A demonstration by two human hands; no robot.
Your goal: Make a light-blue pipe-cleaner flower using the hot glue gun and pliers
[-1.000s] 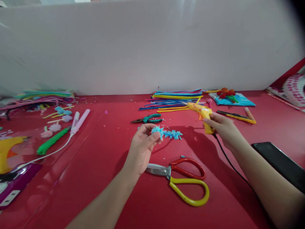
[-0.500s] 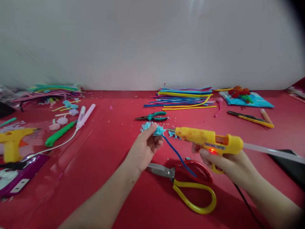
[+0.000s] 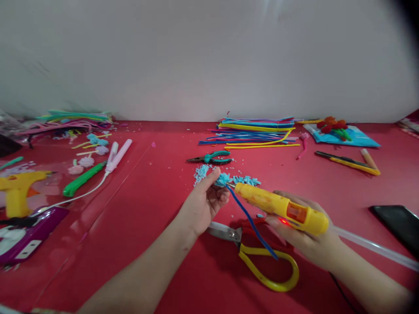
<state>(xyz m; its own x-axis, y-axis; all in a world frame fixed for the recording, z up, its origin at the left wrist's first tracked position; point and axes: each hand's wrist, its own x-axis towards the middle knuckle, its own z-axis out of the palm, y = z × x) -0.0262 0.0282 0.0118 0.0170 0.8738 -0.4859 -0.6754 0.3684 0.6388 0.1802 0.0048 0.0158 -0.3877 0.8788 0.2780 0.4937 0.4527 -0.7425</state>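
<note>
Your right hand [image 3: 307, 244] had brought the yellow plastic hot-glue gun [image 3: 281, 208] down and in: half a second before, it was held level, its nozzle just short of the flower; a second before, it was only being picked up far beyond the scissors. Now it tilted, nozzle touching the base of the small light-blue fuzzy flower head [image 3: 223, 179]. The red lamp on the gun's side was lit. Right grip: closed around the gun body, fingers beneath it; trigger finger not discernible.

Your left hand [image 3: 204, 205] pinched the flower head between thumb and fingertips, a closed grip, held just above the table [image 3: 147, 244]. The dark-blue pipe-cleaner stem [image 3: 252, 224] ran from the flower down across the scissors. Judgement: the gluing step was at the point of contact, flower to stem.

The red-and-yellow-handled steel scissors [image 3: 258, 257] lay directly below the flower. Beyond the flower lay blue cut petals [image 3: 247, 180], teal-handled pliers [image 3: 211, 158] and, farther back, a stack of coloured pipe cleaners [image 3: 253, 131]. Far left of the flower: a second yellow glue gun [image 3: 16, 189], a green-handled tool [image 3: 81, 183] and a pink wand-shaped tool [image 3: 119, 155]. Right of it: a black flat slab [image 3: 397, 224].

The table was covered in glossy red sheet, littered with blue trimmings. A plain white wall [image 3: 209, 56] closed it behind.
</note>
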